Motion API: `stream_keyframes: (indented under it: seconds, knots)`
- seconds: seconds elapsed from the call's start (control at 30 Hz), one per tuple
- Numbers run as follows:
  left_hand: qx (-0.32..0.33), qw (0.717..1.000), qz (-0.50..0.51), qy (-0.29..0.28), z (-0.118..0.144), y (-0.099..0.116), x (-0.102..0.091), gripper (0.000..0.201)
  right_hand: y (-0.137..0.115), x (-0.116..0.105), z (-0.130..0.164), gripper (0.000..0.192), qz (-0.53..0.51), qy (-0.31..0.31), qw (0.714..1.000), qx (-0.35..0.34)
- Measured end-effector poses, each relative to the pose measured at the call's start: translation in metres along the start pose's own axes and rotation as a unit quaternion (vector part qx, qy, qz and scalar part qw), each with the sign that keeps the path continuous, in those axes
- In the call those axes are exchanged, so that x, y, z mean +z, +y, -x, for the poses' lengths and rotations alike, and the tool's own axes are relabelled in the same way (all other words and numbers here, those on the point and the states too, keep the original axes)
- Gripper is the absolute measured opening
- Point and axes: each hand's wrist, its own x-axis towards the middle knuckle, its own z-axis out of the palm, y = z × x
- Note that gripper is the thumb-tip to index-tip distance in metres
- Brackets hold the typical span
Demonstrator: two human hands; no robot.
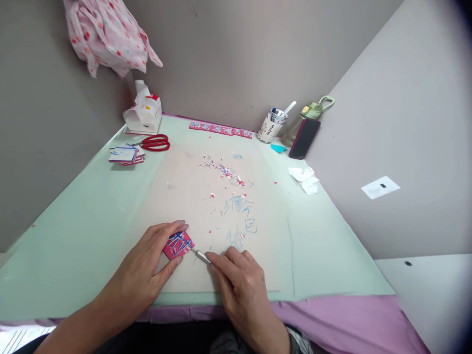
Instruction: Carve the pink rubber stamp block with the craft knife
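My left hand (147, 268) pinches a small red paper square (178, 244) with a blue and white character on it, holding it flat on the beige cutting board (199, 196). My right hand (239, 280) grips a thin metal craft knife (201, 255), its tip touching the square's right edge. Small red and blue paper scraps (223, 171) lie scattered farther up the board, near blue pen scribbles (241, 216).
On the pale green table (73, 231): red scissors (155, 142), a stack of cut cards (125, 155), a white tape dispenser (143, 114), a red strip of characters (220, 129), a pen cup (272, 125), a dark phone (304, 138), a green bottle (311, 112), crumpled white paper (305, 178). Grey walls enclose three sides.
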Motion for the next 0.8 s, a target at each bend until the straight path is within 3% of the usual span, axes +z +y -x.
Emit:
stream_keyframes:
  seconds: [0.5,0.8]
  knots:
    - [0.006,1.0,-0.005,-0.001,-0.0007,-0.0009,0.0002,0.043,-0.003,-0.0014,-0.0011,0.031,0.065,-0.025,0.998,-0.001]
    - [0.004,1.0,-0.006,0.007,-0.0016,-0.0005,0.0016,0.043,-0.0033,-0.0045,-0.0043,0.029,0.045,-0.047,0.998,0.006]
